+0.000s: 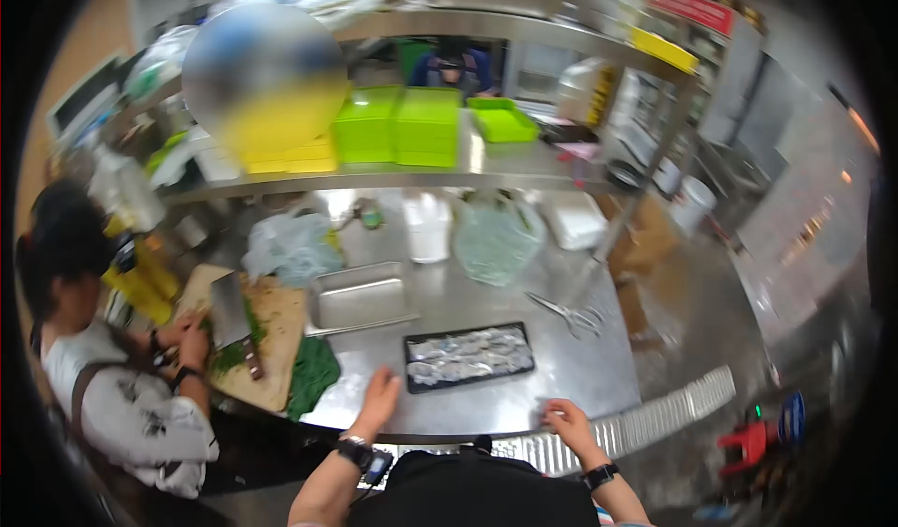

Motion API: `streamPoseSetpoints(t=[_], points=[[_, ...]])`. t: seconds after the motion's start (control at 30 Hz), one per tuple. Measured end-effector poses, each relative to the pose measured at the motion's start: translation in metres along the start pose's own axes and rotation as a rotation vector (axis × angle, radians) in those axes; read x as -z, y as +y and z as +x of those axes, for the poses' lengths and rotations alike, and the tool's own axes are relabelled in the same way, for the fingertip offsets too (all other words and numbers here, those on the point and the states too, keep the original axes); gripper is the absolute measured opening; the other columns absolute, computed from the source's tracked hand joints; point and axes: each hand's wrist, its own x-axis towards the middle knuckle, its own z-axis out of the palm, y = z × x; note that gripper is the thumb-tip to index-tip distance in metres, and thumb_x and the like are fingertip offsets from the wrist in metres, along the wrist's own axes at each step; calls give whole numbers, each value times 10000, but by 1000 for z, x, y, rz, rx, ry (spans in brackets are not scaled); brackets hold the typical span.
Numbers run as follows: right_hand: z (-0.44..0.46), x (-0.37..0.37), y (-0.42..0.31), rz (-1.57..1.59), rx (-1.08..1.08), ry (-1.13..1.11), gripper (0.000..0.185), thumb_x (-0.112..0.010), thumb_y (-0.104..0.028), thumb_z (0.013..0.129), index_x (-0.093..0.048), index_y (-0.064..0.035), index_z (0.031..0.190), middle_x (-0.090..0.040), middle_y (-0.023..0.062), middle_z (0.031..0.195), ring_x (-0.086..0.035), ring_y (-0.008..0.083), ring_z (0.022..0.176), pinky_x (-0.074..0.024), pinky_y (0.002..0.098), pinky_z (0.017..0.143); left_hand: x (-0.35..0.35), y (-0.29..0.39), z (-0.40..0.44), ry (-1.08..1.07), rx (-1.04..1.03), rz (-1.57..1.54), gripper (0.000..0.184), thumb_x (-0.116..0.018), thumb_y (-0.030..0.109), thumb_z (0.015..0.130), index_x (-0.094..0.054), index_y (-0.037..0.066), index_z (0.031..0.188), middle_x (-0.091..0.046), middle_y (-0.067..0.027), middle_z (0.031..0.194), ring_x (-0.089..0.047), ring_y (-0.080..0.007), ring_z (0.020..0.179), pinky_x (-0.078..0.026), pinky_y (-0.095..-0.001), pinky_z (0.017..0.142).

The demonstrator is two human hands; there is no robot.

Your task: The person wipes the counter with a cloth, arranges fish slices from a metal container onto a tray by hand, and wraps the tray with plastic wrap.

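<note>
A black tray [470,356] filled with clear-wrapped or glossy pale pieces lies on the steel counter in front of me; their kind is too blurred to tell. My left hand [378,400] is by the tray's lower left corner, fingers stretched out and holding nothing. To the right of the tray, near the counter's front edge, my right hand [569,424] has its fingers curled together. Whether a small thing is pinched there is too blurred to make out. Scissors [569,315] lie beyond that hand. Behind the black tray sits a shallow metal pan [363,298].
At left a co-worker [122,368] stands by a wooden cutting board [281,326] with chopped greens and a cleaver [229,317]. A green cloth [313,377] lies beside the board. Plastic bags [499,237] and white containers [427,228] line the back, under a shelf [374,183] with green boxes [426,129].
</note>
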Motion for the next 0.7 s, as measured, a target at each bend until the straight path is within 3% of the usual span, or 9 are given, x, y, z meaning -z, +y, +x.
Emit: streamPoseSetpoints(t=[0.03, 0.13, 0.23, 0.3, 0.33, 0.4, 0.53, 0.67, 0.7], points=[[15, 3, -9, 81, -86, -21, 412, -633, -110, 886, -523, -57, 1279, -610, 65, 1146, -654, 160, 909, -527, 259, 670, -5, 17, -2, -36, -6, 27, 538, -560, 292, 933, -455, -76, 1311, -530, -260, 1288, -510, -360, 1213, -406, -410, 1022], [71, 1, 2, 86, 50, -14, 508, -617, -105, 887, -454, -48, 1364, -555, 112, 1270, -608, 170, 978, -511, 274, 726, -23, 60, 1, -26, -70, 142, 565, -560, 318, 930, -450, -80, 1315, -560, -252, 1256, -523, -347, 1214, -421, -400, 1012], [123, -13, 32, -12, 106, -21, 547, -609, -101, 886, -419, -52, 1396, -529, 135, 1309, -586, 182, 1016, -495, 280, 749, -28, 55, 12, 58, -53, 16, 590, -576, 328, 917, -440, -74, 1327, -554, -260, 1264, -564, -357, 1151, -452, -406, 969], [134, -11, 30, 37, 131, -27, 519, -609, -73, 877, -440, -27, 1366, -554, 131, 1259, -583, 173, 1016, -490, 290, 785, -19, 66, 11, 87, -264, 396, 552, -600, 312, 901, -489, -56, 1297, -593, -252, 1210, -610, -348, 1062, -483, -406, 912], [136, -9, 31, 91, 138, 11, 492, -608, -44, 869, -461, -3, 1336, -579, 126, 1209, -580, 164, 1015, -485, 299, 822, -5, 74, 13, 124, -249, 402, 552, -600, 312, 901, -489, -56, 1297, -593, -252, 1210, -610, -348, 1062, -483, -406, 912], [139, -5, 42, 52, 132, 1, 511, -595, -97, 889, -432, -43, 1370, -546, 129, 1267, -578, 164, 943, -478, 272, 745, 36, 105, 27, 61, -187, 434, 467, -601, 285, 896, -560, -30, 1238, -629, -234, 1156, -637, -340, 989, -499, -403, 874], [158, 13, 92, 226, 122, 81, 418, -586, -101, 906, -474, -64, 1307, -583, 50, 1031, -550, 103, 799, -439, 213, 604, 136, 171, 53, 333, -312, 550, 394, -613, 248, 863, -620, -8, 1162, -649, -221, 1092, -651, -346, 915, -511, -406, 830], [129, 1, 70, 275, 107, 210, 312, -574, -101, 919, -518, -53, 1221, -573, 22, 957, -547, 82, 765, -423, 192, 566, 266, 177, 107, 638, -319, 847, 362, -634, 166, 789, -637, -6, 1108, -634, -231, 1062, -596, -386, 1014, -487, -438, 881], [106, -8, 40, 183, 129, 309, 305, -571, -154, 927, -550, 0, 1190, -617, 126, 995, -599, 209, 831, -469, 294, 676, 290, 197, 104, 704, -244, 884, 360, -635, 162, 785, -640, -5, 1104, -628, -236, 1072, -588, -395, 1022, -481, -445, 894]])
